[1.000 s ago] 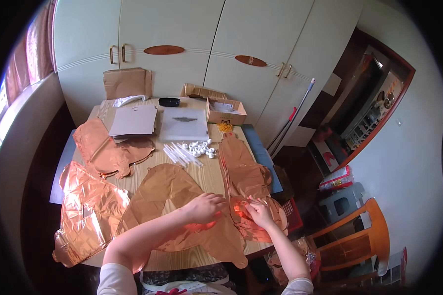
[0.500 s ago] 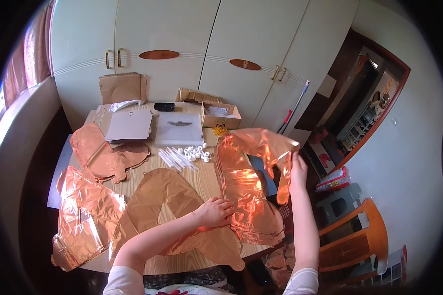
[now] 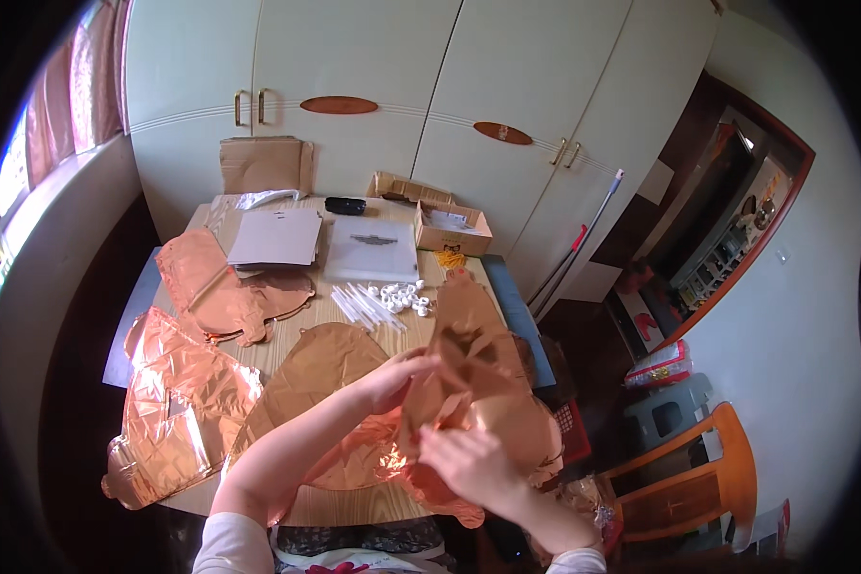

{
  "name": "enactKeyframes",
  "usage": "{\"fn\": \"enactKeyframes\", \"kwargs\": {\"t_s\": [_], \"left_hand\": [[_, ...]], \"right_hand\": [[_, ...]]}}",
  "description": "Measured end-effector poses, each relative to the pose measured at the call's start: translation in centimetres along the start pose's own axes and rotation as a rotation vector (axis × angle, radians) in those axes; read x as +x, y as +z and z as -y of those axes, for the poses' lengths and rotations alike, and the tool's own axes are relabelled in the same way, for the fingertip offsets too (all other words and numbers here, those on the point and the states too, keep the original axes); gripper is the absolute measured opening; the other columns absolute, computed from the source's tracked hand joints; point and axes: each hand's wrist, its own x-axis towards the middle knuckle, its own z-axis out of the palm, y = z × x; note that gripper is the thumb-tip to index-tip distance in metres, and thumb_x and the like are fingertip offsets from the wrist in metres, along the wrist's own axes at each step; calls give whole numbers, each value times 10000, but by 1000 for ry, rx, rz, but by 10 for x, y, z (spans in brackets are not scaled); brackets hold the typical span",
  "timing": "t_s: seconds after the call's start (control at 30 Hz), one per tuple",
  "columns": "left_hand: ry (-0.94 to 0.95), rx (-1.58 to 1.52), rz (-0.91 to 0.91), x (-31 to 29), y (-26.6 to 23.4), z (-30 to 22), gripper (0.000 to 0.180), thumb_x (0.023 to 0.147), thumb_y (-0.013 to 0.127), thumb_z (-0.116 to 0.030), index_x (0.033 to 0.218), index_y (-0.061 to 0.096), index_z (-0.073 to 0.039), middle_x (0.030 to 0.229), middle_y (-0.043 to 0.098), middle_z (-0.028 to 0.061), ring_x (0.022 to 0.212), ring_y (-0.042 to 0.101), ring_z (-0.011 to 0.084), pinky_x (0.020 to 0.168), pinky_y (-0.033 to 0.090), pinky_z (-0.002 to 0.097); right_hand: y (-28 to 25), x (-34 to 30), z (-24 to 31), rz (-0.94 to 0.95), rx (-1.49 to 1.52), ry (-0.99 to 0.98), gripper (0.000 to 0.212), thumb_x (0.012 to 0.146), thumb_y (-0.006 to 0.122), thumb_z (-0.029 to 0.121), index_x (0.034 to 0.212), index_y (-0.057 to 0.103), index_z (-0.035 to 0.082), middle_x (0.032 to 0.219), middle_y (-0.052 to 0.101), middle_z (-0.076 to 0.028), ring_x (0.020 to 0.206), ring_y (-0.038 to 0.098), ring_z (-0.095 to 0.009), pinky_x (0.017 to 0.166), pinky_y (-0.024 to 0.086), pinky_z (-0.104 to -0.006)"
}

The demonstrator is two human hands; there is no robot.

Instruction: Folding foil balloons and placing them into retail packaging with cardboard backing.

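Observation:
A crumpled rose-gold foil balloon (image 3: 478,373) is lifted above the near right part of the wooden table (image 3: 316,320). My left hand (image 3: 399,375) grips its left edge and my right hand (image 3: 471,461) holds its lower part. Below my hands another flat rose-gold foil balloon (image 3: 325,368) lies on the table. More flat foil balloons lie at the left: one (image 3: 177,402) at the near left corner and one (image 3: 225,287) farther back.
White sticks (image 3: 364,304) and small white cups (image 3: 407,295) lie mid-table. Behind them are a white sheet (image 3: 277,237), a clear packet (image 3: 373,251), a black object (image 3: 344,205) and an open cardboard box (image 3: 452,230). White cupboards stand behind; an orange chair (image 3: 689,478) stands at right.
My right hand had raised the foil balloon high to the right; now it is lowered in front of me and my left hand has left the table to grip it.

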Motion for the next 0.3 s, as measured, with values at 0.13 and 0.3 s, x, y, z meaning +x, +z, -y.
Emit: {"fn": "enactKeyframes", "kwargs": {"t_s": [0.13, 0.3], "left_hand": [[17, 293, -203, -27, -2, -5, 538, 861, 678, -125, 1328, 424, -41, 1009, 620, 105, 922, 613, 167, 783, 509, 317], [290, 425, -234, -49, -24, -4, 746, 875, 664, -62, 1482, 233, -115, 945, 623, 77, 761, 616, 116, 660, 510, 229]], "right_hand": [[18, -6, 56, 16, 91, -21, 195, 824, 610, 200, 967, 656, 75, 1079, 668, -59, 827, 639, -159, 706, 526, -289], [38, -13, 85, 2, 166, 2, 245, 792, 635, 191, 1003, 663, 70, 1076, 669, -62, 856, 647, -180, 782, 542, -318]]}}
